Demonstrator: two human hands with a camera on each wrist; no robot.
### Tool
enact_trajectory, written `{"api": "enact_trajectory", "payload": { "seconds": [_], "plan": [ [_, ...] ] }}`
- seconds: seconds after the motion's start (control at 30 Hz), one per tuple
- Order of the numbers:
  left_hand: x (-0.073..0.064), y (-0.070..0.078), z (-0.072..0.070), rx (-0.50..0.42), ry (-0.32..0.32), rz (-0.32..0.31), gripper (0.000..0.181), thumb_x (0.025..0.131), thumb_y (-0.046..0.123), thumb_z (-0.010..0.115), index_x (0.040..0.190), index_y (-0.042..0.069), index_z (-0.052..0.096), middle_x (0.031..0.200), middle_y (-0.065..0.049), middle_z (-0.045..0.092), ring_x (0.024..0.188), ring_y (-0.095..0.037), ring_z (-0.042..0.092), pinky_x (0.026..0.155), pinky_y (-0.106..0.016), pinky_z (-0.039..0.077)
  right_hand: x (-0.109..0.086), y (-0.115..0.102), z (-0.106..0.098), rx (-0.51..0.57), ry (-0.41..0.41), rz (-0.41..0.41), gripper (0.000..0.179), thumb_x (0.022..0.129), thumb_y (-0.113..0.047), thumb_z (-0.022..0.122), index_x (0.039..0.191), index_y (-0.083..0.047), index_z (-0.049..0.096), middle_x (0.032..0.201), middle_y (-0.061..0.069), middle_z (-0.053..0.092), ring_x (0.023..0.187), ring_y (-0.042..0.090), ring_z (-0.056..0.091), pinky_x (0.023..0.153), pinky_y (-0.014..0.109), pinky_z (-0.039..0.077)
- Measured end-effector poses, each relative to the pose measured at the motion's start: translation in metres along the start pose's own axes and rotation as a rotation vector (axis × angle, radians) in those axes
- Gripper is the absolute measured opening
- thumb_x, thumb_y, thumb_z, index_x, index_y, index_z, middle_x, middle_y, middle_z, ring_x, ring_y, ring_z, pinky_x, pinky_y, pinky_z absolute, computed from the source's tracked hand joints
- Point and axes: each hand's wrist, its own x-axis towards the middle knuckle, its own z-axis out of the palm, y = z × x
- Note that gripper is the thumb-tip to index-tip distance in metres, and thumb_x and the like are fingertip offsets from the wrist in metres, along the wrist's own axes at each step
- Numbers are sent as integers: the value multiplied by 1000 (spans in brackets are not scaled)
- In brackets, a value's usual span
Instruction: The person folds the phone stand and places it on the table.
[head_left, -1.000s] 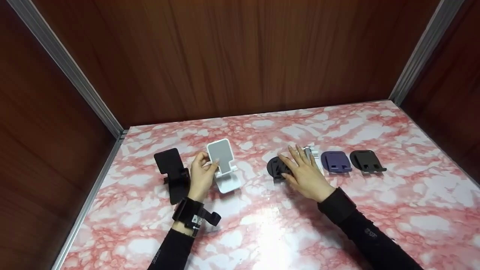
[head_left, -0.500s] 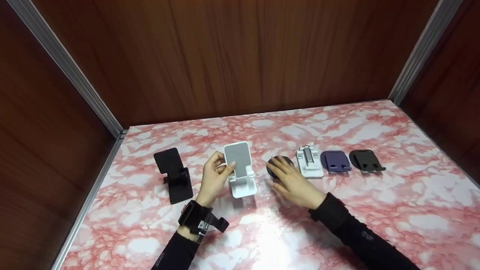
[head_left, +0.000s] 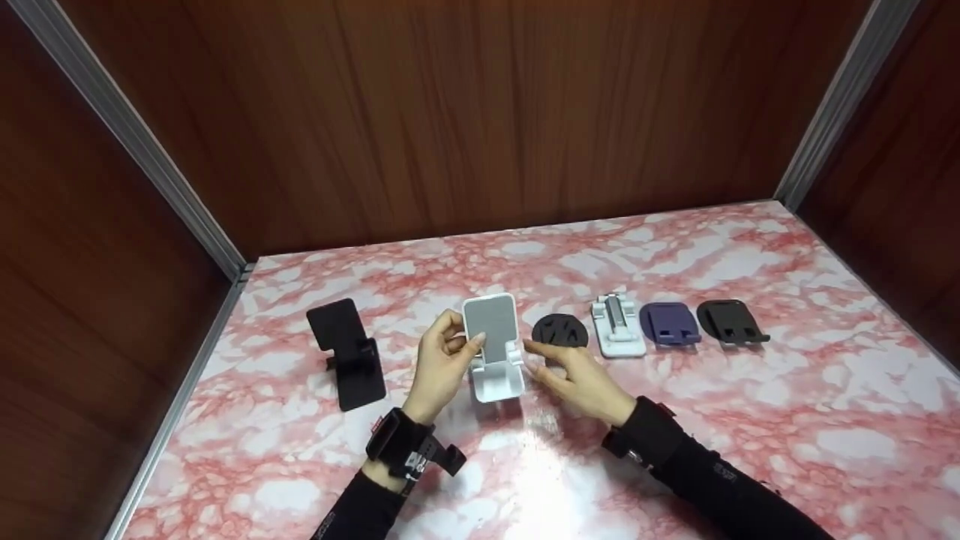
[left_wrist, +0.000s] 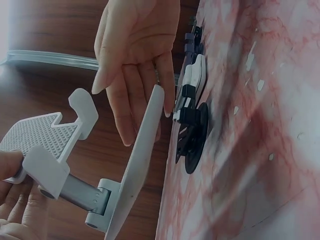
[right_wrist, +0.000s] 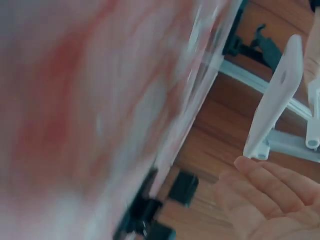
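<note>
My left hand [head_left: 439,367] pinches a white phone stand [head_left: 491,319] by the left edge of its grey-padded holder, thumb in front. The stand is unfolded; the left wrist view shows its metal stem [left_wrist: 82,192] and its flat base [left_wrist: 137,165], with a gap between base and table. My right hand [head_left: 581,379] is beside the stand's right side, fingers extended, holding nothing. In the right wrist view its fingertips [right_wrist: 245,164] come right up to the edge of the white base [right_wrist: 277,95]. Behind that hand lies a round black folded phone stand [head_left: 559,330].
To the right lie folded stands in a row: a white one [head_left: 619,330], a purple one [head_left: 671,324] and a dark one [head_left: 731,321]. An unfolded black stand [head_left: 345,352] is on the left. Wood-grain panels [head_left: 480,112] enclose the red-and-white marbled table [head_left: 285,465].
My left hand has carried the white stand rightward and turned it more upright. My right hand has moved left, off the folded white and round black stands, to the white stand's side.
</note>
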Motion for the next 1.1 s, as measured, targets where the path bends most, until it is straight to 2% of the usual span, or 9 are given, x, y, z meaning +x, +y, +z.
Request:
{"api": "enact_trajectory", "payload": {
  "seconds": [0.07, 0.17, 0.3, 0.37, 0.5, 0.7, 0.8, 0.97, 1.1],
  "plan": [
    [0, -1, 1, 4, 0, 12, 23, 85, 2, 62, 97, -9, 46, 99, -27, 63, 80, -20, 67, 69, -31, 58, 1, 0, 0, 85, -31, 35, 46, 93, -28, 54, 131, -1, 51, 129, 15, 56, 113, 26, 58, 94, 39, 49],
    [-1, -1, 3, 3, -3, 20, 24, 85, 3, 62, 97, -10, 46, 100, -28, 63, 81, -19, 67, 72, -31, 58, 1, 0, -1, 294, -106, 103, 49, 93, -26, 54, 132, 4, 47, 129, 21, 54, 113, 28, 58, 93, 37, 50],
    [-2, 0, 4, -11, 3, 24, 23, 85, 3, 63, 96, -9, 46, 101, -27, 62, 82, -19, 67, 73, -32, 58, 1, 1, -4, 607, -193, 213, 52, 94, -16, 52, 135, 11, 36, 130, 29, 50, 111, 30, 59, 95, 42, 48],
    [-2, 1, 4, -20, 8, 26, 23, 85, 3, 63, 95, -9, 46, 100, -27, 62, 81, -19, 67, 72, -33, 58, 1, 3, -4, 690, -213, 256, 53, 93, -12, 53, 136, 12, 33, 128, 29, 51, 109, 25, 61, 96, 43, 46],
    [-2, 1, 5, -38, 8, 32, 23, 85, 3, 63, 97, -9, 48, 100, -27, 62, 81, -18, 67, 71, -32, 58, 1, 6, -1, 748, -218, 309, 55, 88, -8, 59, 135, 11, 36, 120, 22, 60, 101, 15, 64, 94, 42, 49],
    [-4, 5, 7, -44, 10, 22, 23, 85, 2, 63, 98, -10, 49, 100, -25, 63, 82, -17, 66, 72, -30, 58, -1, 6, 3, 811, -240, 313, 54, 87, -3, 60, 135, 9, 38, 112, 18, 65, 96, 19, 66, 92, 48, 49],
    [-7, 17, 6, 48, 8, 35, 22, 84, 2, 64, 99, -9, 52, 102, -23, 63, 89, -23, 67, 78, -30, 57, -2, 6, 3, 833, -244, 337, 54, 86, -2, 60, 135, 9, 37, 108, 14, 67, 94, 19, 66, 92, 48, 49],
    [-8, 36, 3, 307, 26, 165, 39, 79, 3, 70, 112, -6, 53, 112, -20, 56, 106, -31, 59, 95, -35, 50, -2, 7, 1, 866, -255, 363, 54, 86, -1, 59, 133, 12, 36, 103, 9, 68, 90, 18, 67, 93, 48, 48],
    [-6, 41, -1, 329, -23, 213, 50, 79, 1, 69, 124, -8, 48, 121, -21, 55, 117, -31, 53, 103, -39, 43, -2, 6, 0, 866, -257, 370, 55, 86, -2, 60, 133, 12, 35, 101, 7, 68, 88, 18, 67, 91, 46, 49]
  ]
}}
